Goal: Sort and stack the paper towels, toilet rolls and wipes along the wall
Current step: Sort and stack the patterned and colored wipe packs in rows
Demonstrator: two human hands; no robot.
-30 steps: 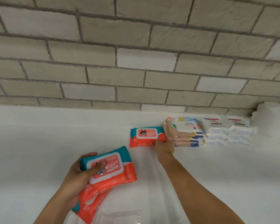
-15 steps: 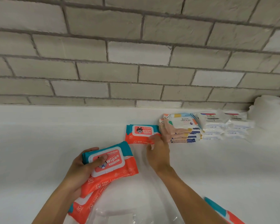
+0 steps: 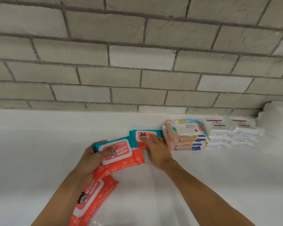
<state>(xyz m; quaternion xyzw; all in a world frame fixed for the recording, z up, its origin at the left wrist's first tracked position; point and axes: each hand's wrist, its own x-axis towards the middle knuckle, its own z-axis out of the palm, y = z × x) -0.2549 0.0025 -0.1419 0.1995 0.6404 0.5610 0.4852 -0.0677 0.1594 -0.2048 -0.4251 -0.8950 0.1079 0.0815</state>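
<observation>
My left hand grips an orange-and-teal baby wipes pack, thumb across its lid, just above the white surface. A second pack of the same kind lies flat near the wall; my right hand rests on it with straight fingers. A third orange pack lies under my left forearm. Right of the second pack stands a stack of peach patterned wipes, then two stacks of white wipes packs.
A grey brick wall runs along the back of the white surface. White paper rolls sit at the far right against the wall. Clear plastic wrapping shows at the bottom edge.
My left hand has carried its wipes pack up and to the right, close to the pack by the wall. My right hand moved from that pack's right edge onto its top.
</observation>
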